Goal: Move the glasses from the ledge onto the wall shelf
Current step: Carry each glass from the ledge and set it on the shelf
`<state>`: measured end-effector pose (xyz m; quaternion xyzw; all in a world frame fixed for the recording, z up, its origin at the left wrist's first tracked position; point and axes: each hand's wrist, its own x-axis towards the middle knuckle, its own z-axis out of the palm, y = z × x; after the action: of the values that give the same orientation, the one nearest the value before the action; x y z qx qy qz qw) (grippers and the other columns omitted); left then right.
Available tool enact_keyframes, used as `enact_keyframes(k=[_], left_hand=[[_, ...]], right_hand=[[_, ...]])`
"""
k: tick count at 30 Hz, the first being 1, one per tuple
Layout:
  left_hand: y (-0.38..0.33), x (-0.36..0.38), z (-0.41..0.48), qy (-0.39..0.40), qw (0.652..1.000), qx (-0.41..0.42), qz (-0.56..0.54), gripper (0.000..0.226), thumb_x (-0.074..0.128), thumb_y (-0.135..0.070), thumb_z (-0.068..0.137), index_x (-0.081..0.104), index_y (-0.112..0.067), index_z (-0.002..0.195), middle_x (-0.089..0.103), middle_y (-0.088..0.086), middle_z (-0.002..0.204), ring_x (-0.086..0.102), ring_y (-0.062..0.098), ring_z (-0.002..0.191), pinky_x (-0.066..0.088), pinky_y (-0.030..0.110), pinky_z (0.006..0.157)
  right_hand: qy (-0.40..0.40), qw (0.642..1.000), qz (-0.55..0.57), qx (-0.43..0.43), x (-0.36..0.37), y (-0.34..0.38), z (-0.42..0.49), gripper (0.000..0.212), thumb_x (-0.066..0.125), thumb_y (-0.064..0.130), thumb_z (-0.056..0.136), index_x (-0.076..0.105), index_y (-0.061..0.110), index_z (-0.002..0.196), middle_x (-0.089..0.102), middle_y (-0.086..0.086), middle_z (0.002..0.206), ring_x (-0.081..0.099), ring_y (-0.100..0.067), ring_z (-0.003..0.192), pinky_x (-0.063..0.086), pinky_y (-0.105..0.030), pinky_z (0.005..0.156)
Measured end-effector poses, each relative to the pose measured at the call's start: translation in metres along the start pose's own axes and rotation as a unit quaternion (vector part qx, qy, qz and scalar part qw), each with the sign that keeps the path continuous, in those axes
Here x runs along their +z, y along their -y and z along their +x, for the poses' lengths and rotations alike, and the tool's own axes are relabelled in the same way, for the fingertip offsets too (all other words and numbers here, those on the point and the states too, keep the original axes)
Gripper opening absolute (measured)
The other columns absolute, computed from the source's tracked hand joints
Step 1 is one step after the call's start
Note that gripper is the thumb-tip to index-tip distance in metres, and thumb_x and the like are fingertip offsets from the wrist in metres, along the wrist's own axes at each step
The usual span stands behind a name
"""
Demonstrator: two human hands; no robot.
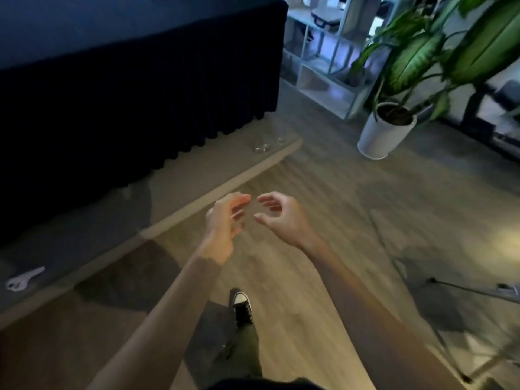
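Your single view comes from the camera on your head, a wide-angle lens facing forward and steeply down. Your forearms run up from the bottom edge, and your left hand (225, 223) and right hand (282, 218) sit close to the lens near the middle. Your shoe (242, 306) on the wooden floor (323, 192) lies almost straight below. The ledge (183, 175) crosses diagonally on your left. The glasses (264, 144) at its far end are small and blurred, and the plant pot (385, 133) stands farther off at upper right.
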<state>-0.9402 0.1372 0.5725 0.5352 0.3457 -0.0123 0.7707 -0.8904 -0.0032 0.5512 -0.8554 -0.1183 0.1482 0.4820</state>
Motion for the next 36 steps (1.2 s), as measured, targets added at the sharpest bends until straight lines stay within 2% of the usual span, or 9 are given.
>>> enact_keyframes(k=[4, 6, 10, 13, 17, 24, 27, 31, 36], left_hand=[[-0.023, 0.053, 0.082, 0.035, 0.998, -0.054, -0.014, 0.017, 0.062, -0.020, 0.095, 0.070, -0.008, 0.105, 0.072, 0.015, 0.113, 0.068, 0.028, 0.090, 0.058, 0.040, 0.079], [-0.034, 0.081, 0.119, 0.031, 0.998, -0.058, 0.015, 0.022, 0.062, -0.022, 0.094, 0.069, -0.008, 0.110, 0.074, 0.014, 0.111, 0.067, 0.023, 0.080, 0.054, 0.033, 0.069], [-0.051, 0.124, 0.173, 0.042, 0.993, -0.070, 0.087, 0.026, 0.063, -0.034, 0.090, 0.075, -0.015, 0.102, 0.077, 0.002, 0.105, 0.066, 0.022, 0.102, 0.048, 0.039, 0.091], [-0.065, 0.157, 0.218, 0.051, 0.990, -0.083, 0.100, 0.026, 0.066, -0.037, 0.087, 0.075, -0.016, 0.100, 0.074, 0.003, 0.108, 0.066, 0.023, 0.103, 0.053, 0.044, 0.091], [-0.079, 0.208, 0.285, 0.048, 0.991, -0.101, 0.073, 0.026, 0.068, -0.030, 0.087, 0.070, -0.010, 0.105, 0.071, 0.011, 0.101, 0.069, 0.026, 0.082, 0.057, 0.032, 0.058], [-0.104, 0.315, 0.382, -0.023, 0.988, -0.095, 0.120, 0.025, 0.073, -0.043, 0.073, 0.079, -0.020, 0.074, 0.078, -0.003, 0.084, 0.066, 0.015, 0.071, 0.045, 0.031, 0.067], [-0.114, 0.355, 0.416, -0.016, 0.995, -0.082, 0.055, 0.028, 0.074, -0.028, 0.076, 0.075, -0.017, 0.102, 0.078, -0.003, 0.081, 0.071, 0.018, 0.070, 0.058, 0.042, 0.079], [-0.131, 0.391, 0.458, -0.046, 0.996, -0.072, 0.024, 0.054, 0.071, -0.014, 0.082, 0.045, -0.018, 0.129, 0.073, 0.005, 0.099, 0.073, 0.017, 0.061, 0.060, 0.031, 0.059], [-0.138, 0.419, 0.518, -0.080, 0.994, -0.067, 0.034, 0.023, 0.072, -0.016, 0.079, 0.077, -0.020, 0.101, 0.076, -0.003, 0.085, 0.066, 0.015, 0.081, 0.048, 0.022, 0.061]], right_hand=[[-0.032, 0.998, 0.006, 0.050, -0.035, -0.015, 0.066, 0.035, 0.083, 0.018, 0.083, 0.073, 0.017, 0.116, 0.071, 0.007, 0.113, 0.065, -0.004, 0.102, 0.050, -0.027, 0.096], [-0.052, 0.995, 0.033, 0.073, -0.054, -0.021, 0.099, 0.039, 0.083, 0.016, 0.084, 0.070, 0.017, 0.120, 0.070, 0.001, 0.117, 0.069, -0.013, 0.103, 0.056, -0.032, 0.093], [-0.085, 0.986, 0.086, 0.111, -0.085, -0.030, 0.158, 0.053, 0.083, 0.018, 0.084, 0.061, 0.019, 0.133, 0.071, -0.006, 0.116, 0.072, -0.017, 0.087, 0.055, -0.027, 0.065], [-0.104, 0.984, 0.097, 0.107, -0.108, -0.040, 0.205, 0.050, 0.083, 0.018, 0.083, 0.065, 0.017, 0.129, 0.075, -0.006, 0.108, 0.071, -0.013, 0.091, 0.055, -0.028, 0.081], [-0.102, 0.989, 0.064, 0.084, -0.142, -0.063, 0.275, 0.038, 0.083, 0.025, 0.082, 0.075, 0.019, 0.119, 0.075, 0.004, 0.119, 0.066, -0.012, 0.116, 0.051, -0.030, 0.103], [-0.030, 0.986, 0.123, 0.106, -0.206, -0.109, 0.409, 0.058, 0.084, 0.009, 0.079, 0.062, 0.014, 0.133, 0.065, 0.001, 0.112, 0.068, -0.009, 0.087, 0.058, -0.029, 0.085], [0.009, 0.986, 0.130, 0.101, -0.238, -0.121, 0.461, 0.061, 0.082, 0.003, 0.080, 0.060, 0.011, 0.136, 0.067, -0.005, 0.114, 0.068, -0.014, 0.093, 0.058, -0.033, 0.091], [0.046, 0.992, 0.087, 0.085, -0.274, -0.134, 0.521, 0.054, 0.083, 0.005, 0.080, 0.066, 0.008, 0.131, 0.071, -0.012, 0.127, 0.065, -0.019, 0.120, 0.050, -0.032, 0.105], [0.093, 0.989, 0.065, 0.097, -0.297, -0.150, 0.599, 0.059, 0.083, 0.008, 0.080, 0.063, 0.013, 0.135, 0.066, -0.009, 0.128, 0.066, -0.014, 0.102, 0.052, -0.024, 0.092]])
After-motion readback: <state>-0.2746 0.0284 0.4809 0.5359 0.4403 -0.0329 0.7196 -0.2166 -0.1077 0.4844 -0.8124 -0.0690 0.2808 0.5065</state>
